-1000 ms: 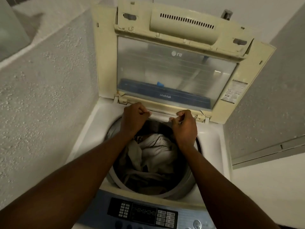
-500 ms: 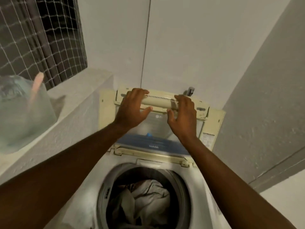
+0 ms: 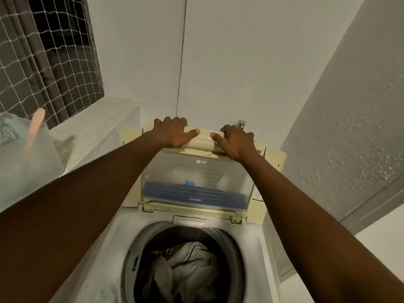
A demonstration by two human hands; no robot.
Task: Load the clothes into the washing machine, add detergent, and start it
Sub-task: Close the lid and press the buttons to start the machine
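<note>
a person's left hand (image 3: pixel 172 133) and right hand (image 3: pixel 236 142) rest side by side on the top edge of a top-loading washing machine's raised lid (image 3: pixel 196 182), fingers curled over the far side of the cream handle bar (image 3: pixel 202 138) and thumbs laid along its front, so each hand is closed loosely around the bar and holds nothing else. the lid stands nearly upright against the white wall (image 3: pixel 240 62), hinged at the back of the machine's white top deck (image 3: pixel 258 248). it reads as rigid plastic, yellowed in the frame, with a clear window panel, a blue strip along the lower edge and a small logo near the top; it looks light enough to swing on its hinge, and the handle bar at the free edge seems the natural place to take it, since a grip there gives the most leverage and keeps fingers away from the hinge line. a dropped lid of this kind would likely slam, so a controlled lowering looks wise. below, in the round drum (image 3: pixel 135 254), pale crumpled clothes (image 3: pixel 188 265) lie soft and loose, well under the rim. a blurred translucent container (image 3: pixel 26 158) sits on the ledge to the left, below a netted window (image 3: pixel 48 51); its contents cannot be made out. the control panel is out of view.
</note>
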